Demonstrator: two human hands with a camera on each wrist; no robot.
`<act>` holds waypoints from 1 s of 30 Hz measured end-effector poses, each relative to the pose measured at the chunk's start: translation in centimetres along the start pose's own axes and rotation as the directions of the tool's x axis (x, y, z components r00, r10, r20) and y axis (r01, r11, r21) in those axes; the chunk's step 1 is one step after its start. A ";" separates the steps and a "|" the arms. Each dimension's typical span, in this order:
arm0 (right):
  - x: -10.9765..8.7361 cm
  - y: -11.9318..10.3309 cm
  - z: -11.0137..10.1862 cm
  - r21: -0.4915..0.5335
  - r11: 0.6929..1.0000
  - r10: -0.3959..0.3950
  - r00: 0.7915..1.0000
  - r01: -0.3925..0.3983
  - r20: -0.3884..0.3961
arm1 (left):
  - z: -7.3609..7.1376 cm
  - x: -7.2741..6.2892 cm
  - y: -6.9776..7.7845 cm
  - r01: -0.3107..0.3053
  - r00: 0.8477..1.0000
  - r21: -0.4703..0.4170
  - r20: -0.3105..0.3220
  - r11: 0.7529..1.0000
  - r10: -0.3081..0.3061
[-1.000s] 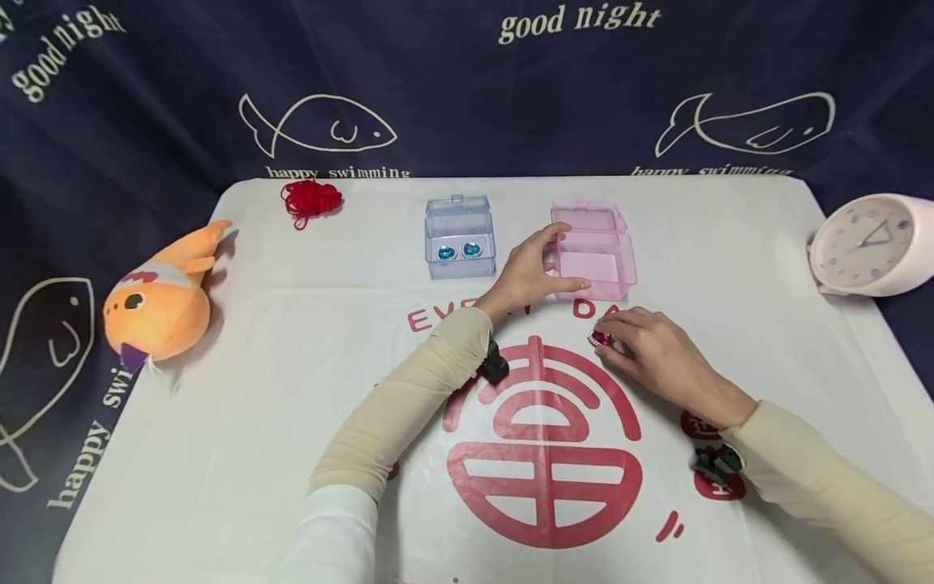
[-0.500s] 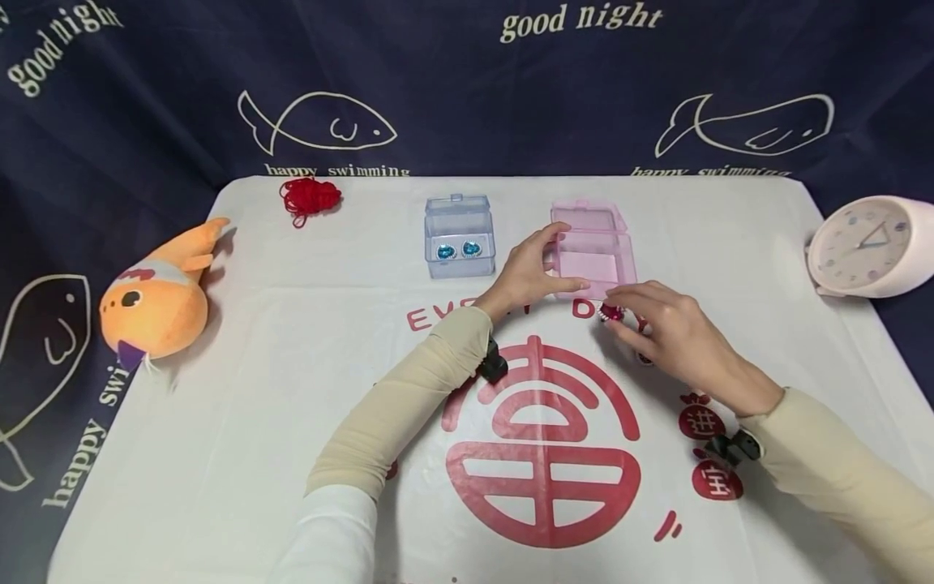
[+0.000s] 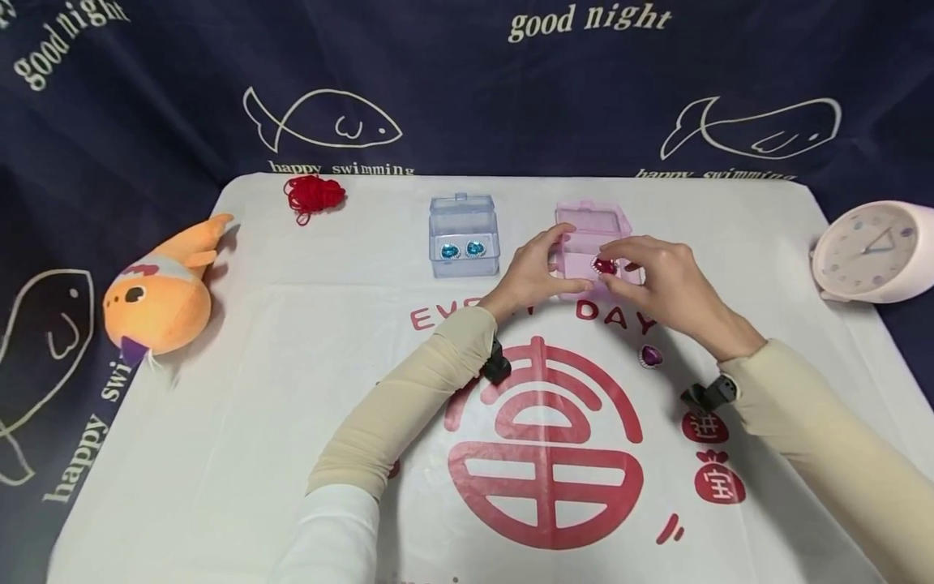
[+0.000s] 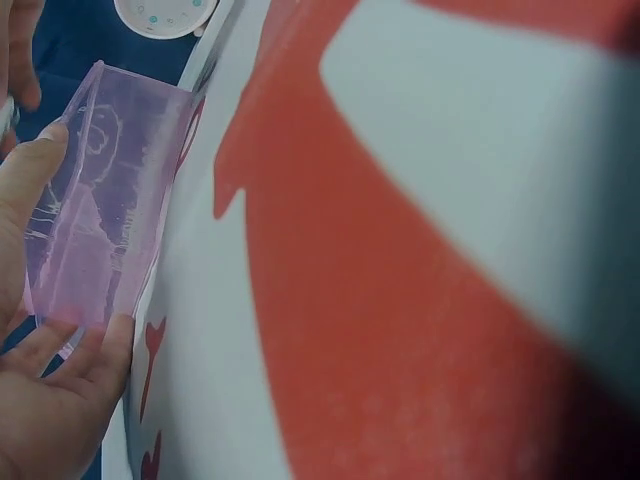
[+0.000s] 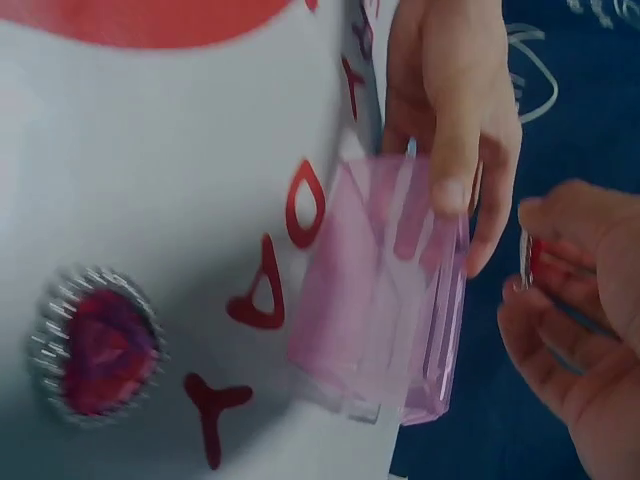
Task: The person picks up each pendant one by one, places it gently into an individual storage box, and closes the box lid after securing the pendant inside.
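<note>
A clear pink plastic box [image 3: 586,221] stands on the table with its hinged lid up. My left hand [image 3: 527,272] grips its left side, thumb at the front and fingers farther back; the left wrist view shows the thumb and fingertips against the pink wall [image 4: 120,210]. Over the box's opening, my right hand [image 3: 667,280] pinches a red gem [image 3: 604,265] with a silvery beaded rim, seen edge-on in the right wrist view. On the tablecloth below the right hand lies a purple gem [image 3: 650,356], which looks reddish purple in the right wrist view.
Left of the pink box, a clear blue box [image 3: 461,217] with raised lid holds two blue gems [image 3: 475,249]. Red yarn [image 3: 314,197] lies at the back left, an orange plush toy [image 3: 156,304] at the left edge. A pink-white clock [image 3: 871,250] stands at the right.
My right hand has carried the red gem from the tablecloth in front of the box up over the box's opening, uncovering the purple gem. The left hand has kept its grip on the box.
</note>
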State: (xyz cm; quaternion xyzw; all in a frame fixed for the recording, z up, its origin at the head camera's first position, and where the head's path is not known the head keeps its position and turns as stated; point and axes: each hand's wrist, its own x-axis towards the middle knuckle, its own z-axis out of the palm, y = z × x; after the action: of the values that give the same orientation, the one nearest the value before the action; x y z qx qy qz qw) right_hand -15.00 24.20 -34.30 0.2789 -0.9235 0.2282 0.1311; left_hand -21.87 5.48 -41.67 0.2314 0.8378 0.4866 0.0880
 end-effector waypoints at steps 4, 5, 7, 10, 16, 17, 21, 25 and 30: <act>0.9 1.2 0.4 0.041 0.999 0.025 0.998 -0.028 0.065 | 0.2 -0.2 0.1 0.006 1.000 0.009 0.009 1.000 -0.006; 1.1 1.5 0.6 0.050 0.998 0.033 0.996 -0.037 0.082 | 0.3 -0.3 0.1 0.010 1.000 0.012 0.010 1.000 -0.010; 1.5 1.9 0.9 0.062 0.997 0.041 0.994 -0.048 0.104 | 0.3 -0.4 0.1 0.013 1.000 0.018 0.012 1.000 -0.013; 2.1 2.5 1.4 0.062 0.996 0.056 0.991 -0.065 0.125 | 0.4 -0.4 0.2 0.005 1.000 0.032 0.011 0.999 -0.005; 3.3 3.4 2.3 0.050 0.995 0.075 0.973 -0.088 0.220 | 0.1 -0.2 0.4 0.006 1.000 0.041 0.000 0.999 -0.006; 3.4 3.5 2.4 0.048 0.995 0.078 0.968 -0.092 0.237 | 0.1 -0.2 0.4 0.012 1.000 0.040 0.000 0.999 -0.012; 3.9 3.8 2.9 0.041 0.994 0.082 0.957 -0.097 0.278 | -0.1 -0.2 0.4 0.009 1.000 0.039 0.004 0.999 -0.009; 4.3 3.9 3.3 0.049 0.994 0.076 0.949 -0.096 0.307 | 0.0 -0.2 0.3 -0.009 1.000 0.041 0.003 0.999 0.009; 4.7 3.7 3.6 0.056 0.992 0.089 0.933 -0.115 0.349 | 0.0 -0.1 0.3 -0.022 1.000 0.042 0.006 0.999 0.022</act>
State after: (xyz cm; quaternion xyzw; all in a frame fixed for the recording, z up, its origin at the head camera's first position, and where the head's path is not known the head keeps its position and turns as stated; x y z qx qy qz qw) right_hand -21.34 23.02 -37.01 0.2711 -0.9362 0.2168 -0.0557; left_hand -21.65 5.56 -41.47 0.2437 0.8450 0.4693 0.0802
